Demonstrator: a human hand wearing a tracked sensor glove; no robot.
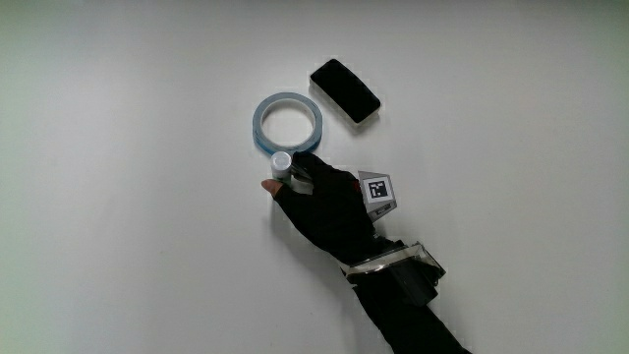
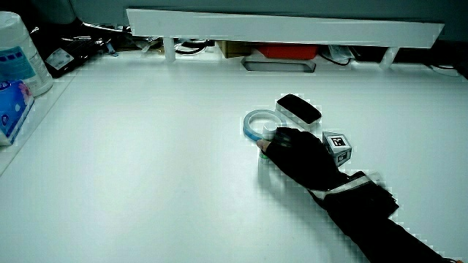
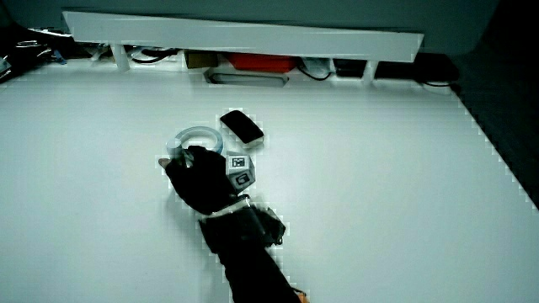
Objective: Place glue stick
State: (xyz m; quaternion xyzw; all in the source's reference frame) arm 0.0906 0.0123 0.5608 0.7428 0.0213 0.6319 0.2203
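The hand (image 1: 329, 206) is resting on the white counter (image 1: 128, 197), just nearer to the person than a pale blue ring of tape (image 1: 287, 124). Its fingers are curling around a glue stick (image 1: 282, 162), pinching it so that the stick's round white cap is pointing upward; the cap is touching or overlapping the near rim of the tape ring in the main view. One bare fingertip (image 1: 268, 185) is showing beside the stick, close to the counter.

A small patterned cube (image 1: 377, 192) is sitting on the back of the black glove, and a pale band is wrapping the wrist where the dark forearm (image 1: 408, 315) is reaching in from the person's side.

A black rectangular block with a white edge (image 1: 345, 90) is lying flat, just beside the tape ring and farther from the person than the hand, apart from both.

In both side views the hand (image 2: 300, 155) (image 3: 198, 181) is lying low over the counter with the tape (image 2: 257, 123) (image 3: 195, 137) and the block (image 2: 299, 109) (image 3: 242, 127) close by. Whether the stick's base is touching the counter cannot be told.
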